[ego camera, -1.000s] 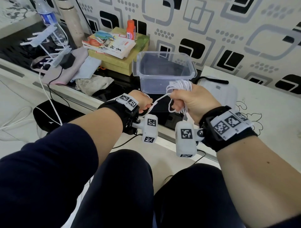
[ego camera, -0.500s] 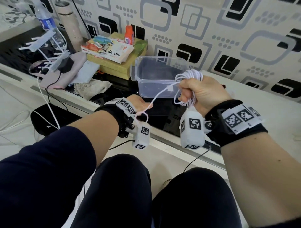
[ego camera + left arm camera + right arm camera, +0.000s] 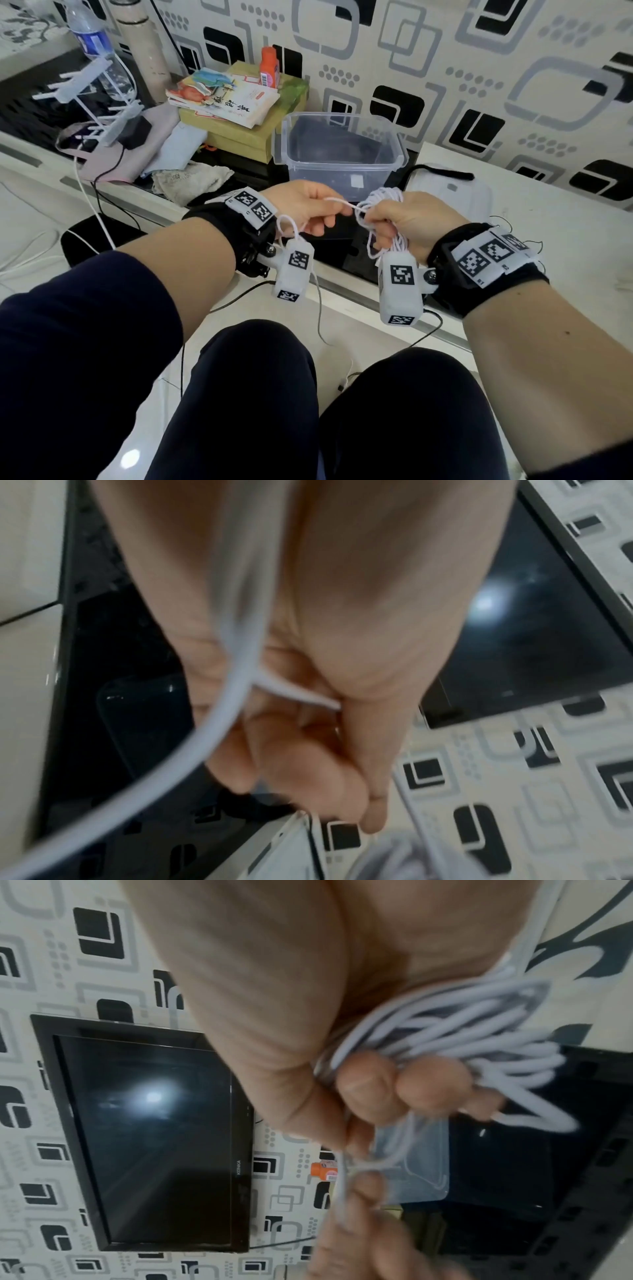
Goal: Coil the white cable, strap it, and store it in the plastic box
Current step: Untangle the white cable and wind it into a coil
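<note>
My right hand (image 3: 397, 222) grips a bundle of coiled white cable (image 3: 382, 198), with loops sticking out above and below the fist; the right wrist view shows the cable loops (image 3: 462, 1042) under curled fingers. My left hand (image 3: 310, 209) pinches the loose cable strand (image 3: 337, 202) running to the coil, and a small loop hangs under its wrist. In the left wrist view the strand (image 3: 236, 685) crosses the curled fingers. The clear plastic box (image 3: 342, 150) stands open just behind both hands. A black strap (image 3: 442, 171) lies on the box lid (image 3: 452, 195) to the right.
Books on a green-yellow box (image 3: 239, 113) sit left of the plastic box, with an orange bottle (image 3: 269, 70), cloths (image 3: 185, 178), a water bottle (image 3: 90, 37) and a white rack (image 3: 92, 99). The patterned wall stands behind. A white shelf (image 3: 548, 219) extends to the right. My knees are below.
My right hand has come down and left with the coil. My left hand has risen and moved right to meet it, so the strand between them is now short.
</note>
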